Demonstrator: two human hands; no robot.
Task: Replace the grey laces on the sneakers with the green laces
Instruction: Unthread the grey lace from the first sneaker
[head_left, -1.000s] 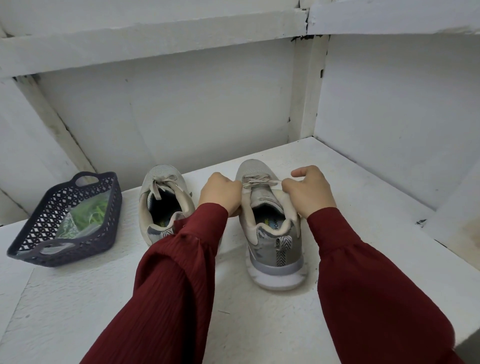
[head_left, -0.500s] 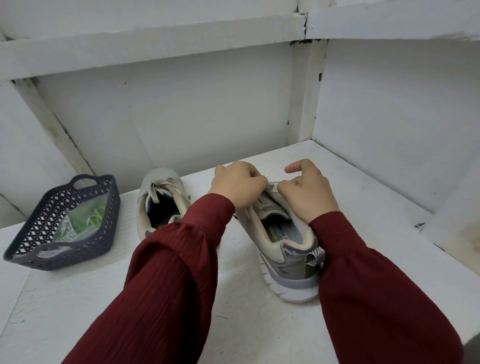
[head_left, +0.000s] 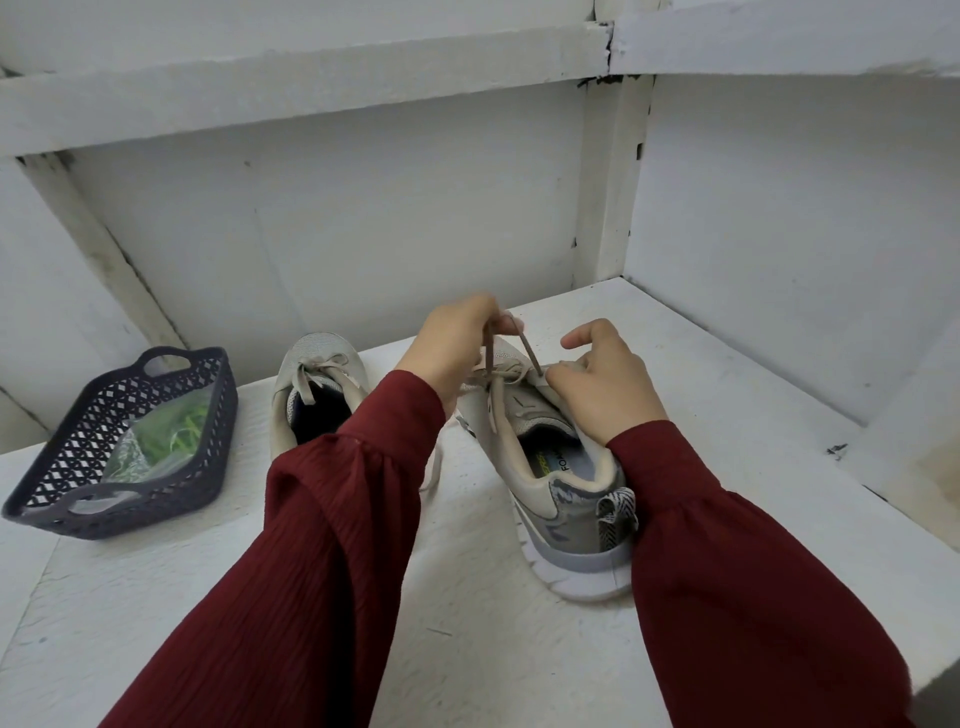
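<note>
- The left hand (head_left: 457, 348) was raised above the toe end of the nearer sneaker (head_left: 550, 483), its fingertips pinching a loop of grey lace (head_left: 527, 351) drawn up taut from the eyelets.
- The right hand (head_left: 605, 387) sat lower, at the top of the tongue. Its thumb and curled fingers appeared to pinch the other end of that same strand, with the index finger sticking out free.
- The two hands were close together but not touching, with the lace stretched between them.
- That sneaker lay directly under both hands, heel toward the person and toe pointing away and a little to the left. Any pull therefore ran along the shoe's long axis, up and away from the tongue.
- By my judgement the knot was just being undone, and the lacing below was yet to be drawn out.
- The second sneaker (head_left: 317, 384) stood to the left, just beyond the left sleeve, its grey bow tied and untouched.
- The green laces (head_left: 171, 439) lay in a clear bag inside a dark latticed basket (head_left: 67, 514), well to the left and nearer the left hand.
- Everything rested on a white-painted, slightly scuffed worktop (head_left: 467, 649).
- White boarded walls (head_left: 337, 234) closed it in at the back and the right.
</note>
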